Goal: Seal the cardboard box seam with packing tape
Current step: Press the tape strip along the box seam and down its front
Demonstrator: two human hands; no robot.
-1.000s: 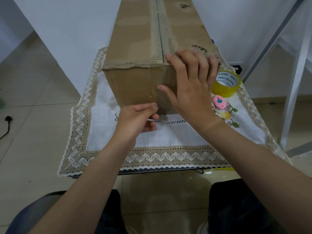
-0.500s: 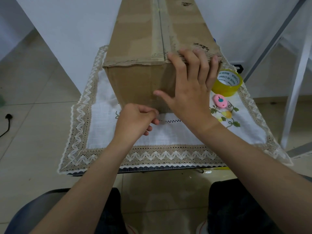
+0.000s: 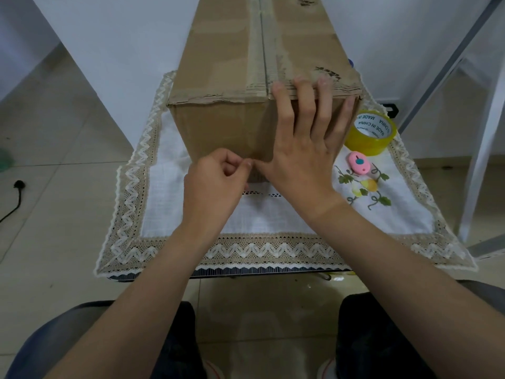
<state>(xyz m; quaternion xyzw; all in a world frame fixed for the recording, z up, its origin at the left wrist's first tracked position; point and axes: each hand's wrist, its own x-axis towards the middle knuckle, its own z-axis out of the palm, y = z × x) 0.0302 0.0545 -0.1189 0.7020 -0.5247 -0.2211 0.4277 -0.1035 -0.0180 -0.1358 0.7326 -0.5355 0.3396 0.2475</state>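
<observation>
A tall cardboard box (image 3: 218, 127) stands on a cloth-covered table, its top seam (image 3: 263, 50) running away from me under old, worn tape. My right hand (image 3: 303, 149) lies flat on the near face, fingers spread and hooked over the top edge right of the seam. My left hand (image 3: 216, 184) is low on the same face, thumb and forefinger pinched together beside my right thumb. Anything between them is too small to see. A yellow roll of packing tape (image 3: 371, 132) lies on the cloth to the right of the box.
A small pink cutter (image 3: 358, 161) lies just in front of the tape roll. The white lace-edged cloth (image 3: 273, 212) overhangs the small table. White metal legs (image 3: 489, 127) stand at the right. A black cable (image 3: 16, 192) lies on the tiled floor at the left.
My left hand has risen slightly and its pinched fingertips now meet my right thumb. My right hand has stayed spread on the near face. My head has moved closer.
</observation>
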